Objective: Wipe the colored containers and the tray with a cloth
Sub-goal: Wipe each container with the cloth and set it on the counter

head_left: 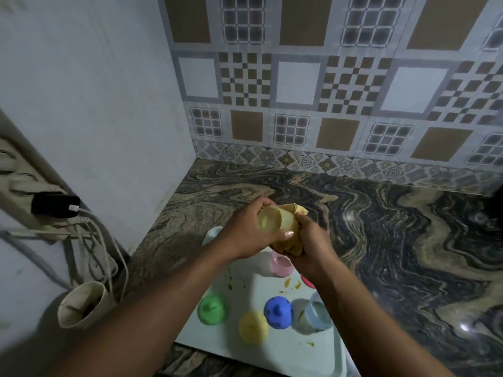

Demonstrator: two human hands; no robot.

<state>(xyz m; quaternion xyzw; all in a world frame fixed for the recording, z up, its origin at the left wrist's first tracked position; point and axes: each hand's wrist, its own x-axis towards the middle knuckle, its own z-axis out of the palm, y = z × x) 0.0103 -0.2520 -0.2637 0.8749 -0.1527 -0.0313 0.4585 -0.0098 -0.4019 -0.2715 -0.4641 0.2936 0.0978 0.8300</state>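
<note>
Yellow container (269, 220) held above tray's far end, left hand (242, 235) wrapped round it, mouth toward camera. Tan cloth (291, 232) bunched against its right side, right hand (313, 248) clutching cloth. Below, tray (245, 278) on counter (381, 227), food smears visible. On tray: green container (212, 308), blue container (279, 311), pink container (281, 263), pale blue container (318, 314). Possibly some are lids, blur hides it. Step in hand: wiping yellow container. Do it well: rotate with left hand, press cloth firm, push fold inside mouth, cover rim and base.
</note>
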